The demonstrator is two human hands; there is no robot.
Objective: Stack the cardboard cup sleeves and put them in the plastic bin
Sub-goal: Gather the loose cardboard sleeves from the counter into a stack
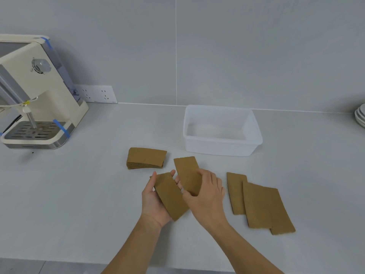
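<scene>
The left hand holds one sleeve in its palm. The right hand pinches another sleeve. Both are in front of the plastic bin, which looks empty. A sleeve stack sits left of it.

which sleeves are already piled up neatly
The stack of sleeves left of the plastic bin; the loose sleeves on the right only overlap, fanned out flat.

Matt brown cardboard sleeves, a translucent white plastic bin, matt grey counter.
</scene>
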